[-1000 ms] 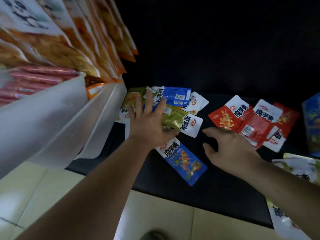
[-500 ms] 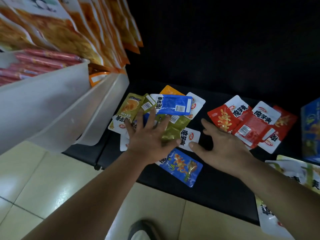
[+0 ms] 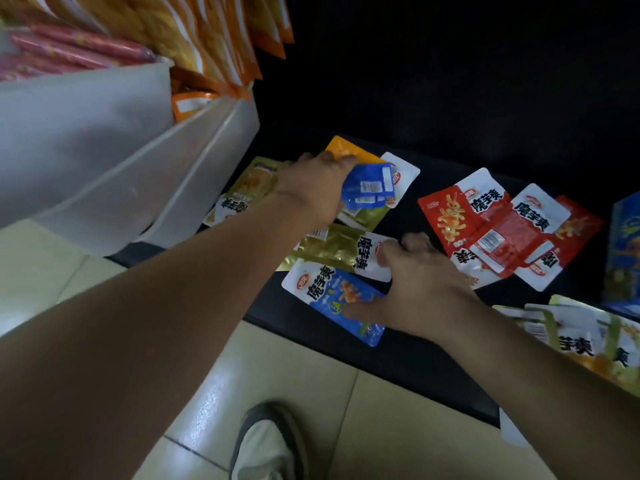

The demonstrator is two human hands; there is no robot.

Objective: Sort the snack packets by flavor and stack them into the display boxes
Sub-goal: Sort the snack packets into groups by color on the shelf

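The left hand (image 3: 313, 183) pinched a blue packet (image 3: 367, 187) above the pile, while the right hand (image 3: 420, 289) lay spread on another blue packet (image 3: 332, 296).

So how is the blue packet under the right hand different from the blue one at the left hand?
The flat blue foil packet under the right hand lies face up, showing its picture. The blue foil packet with the barcode at the left hand shows its back, lifted at one edge. Both are blue, likely one flavor.
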